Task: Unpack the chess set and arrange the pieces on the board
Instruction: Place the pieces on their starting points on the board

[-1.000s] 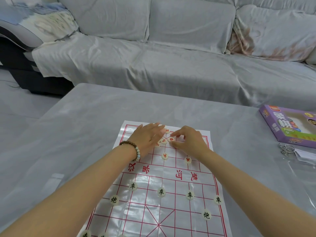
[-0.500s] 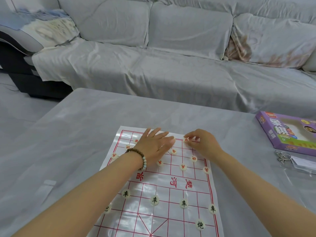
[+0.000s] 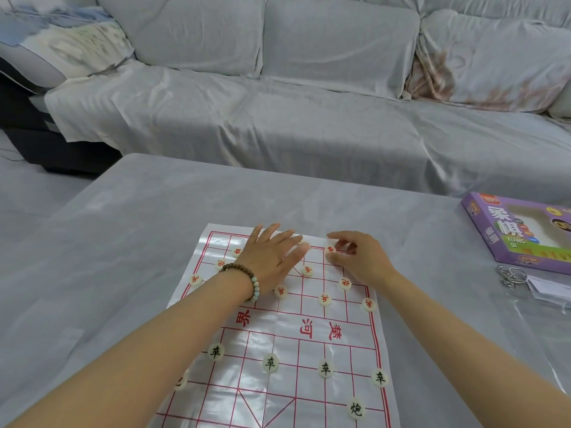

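Where the left forearm crosses the white plastic board sheet with a red grid [image 3: 278,350], one cream disc [image 3: 180,381] shows only as a sliver and its mark can't be read. The near edge of the sheet is cut off by the bottom of the frame.

The left hand [image 3: 268,257], with a brown-and-pale bead bracelet [image 3: 247,282] on its wrist, lies flat on the far rows. Its fingers are straight and slightly spread, and whatever sits under the palm is hidden.

The right hand [image 3: 358,261] is at the far edge, just beside the left. Its fingers are curled, with thumb and forefinger pinching a cream round piece with a red character [image 3: 330,249]. That piece rests on the sheet at the back line. The curled fingers cover the grid behind it.

- **Far half:** other red-character pieces [image 3: 324,299] are in view, three left of the left hand and five nearer, toward the midline.
- **Near half:** four cream round pieces with black characters [image 3: 270,362] sit in a row, with one more at near right.

A purple cardboard game box [image 3: 509,233] lies flat on the grey cloth-covered surface [image 3: 123,242], well to the right of the sheet, with its right end cut off by the frame. The window in its lid shows a pale interior, and I cannot tell what it holds.

Just in front of the box are metal wire rings [image 3: 508,274] and a clear plastic bag [image 3: 547,293] with a white card inside, also cut off. A grey-covered sofa [image 3: 309,134] stands beyond.
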{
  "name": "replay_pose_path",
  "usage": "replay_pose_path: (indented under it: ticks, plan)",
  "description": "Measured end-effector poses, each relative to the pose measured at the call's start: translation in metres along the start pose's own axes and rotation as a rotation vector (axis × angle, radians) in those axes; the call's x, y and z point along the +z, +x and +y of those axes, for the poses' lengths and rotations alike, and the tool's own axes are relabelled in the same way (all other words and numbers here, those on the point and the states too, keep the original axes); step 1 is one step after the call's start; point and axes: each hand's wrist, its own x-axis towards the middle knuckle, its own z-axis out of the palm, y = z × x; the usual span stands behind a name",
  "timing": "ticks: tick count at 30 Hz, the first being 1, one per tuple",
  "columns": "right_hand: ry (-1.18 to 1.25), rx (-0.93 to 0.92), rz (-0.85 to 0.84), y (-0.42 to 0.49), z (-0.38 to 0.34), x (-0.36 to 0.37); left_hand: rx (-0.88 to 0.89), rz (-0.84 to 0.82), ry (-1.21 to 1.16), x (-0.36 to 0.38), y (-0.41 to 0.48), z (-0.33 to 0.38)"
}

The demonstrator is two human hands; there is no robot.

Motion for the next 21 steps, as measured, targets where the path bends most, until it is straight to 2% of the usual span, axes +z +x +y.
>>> replay_pose_path:
  ticks: [5, 21]
  plan:
    - [-0.065, 0.012, 0.062, 0.002, -0.002, 0.005, -0.005, 0.007, -0.021, 0.002, -0.004, -0.003]
    - [-0.078, 0.001, -0.042, 0.007, -0.012, 0.003, -0.071, 0.060, -0.086, -0.002, -0.029, -0.044]
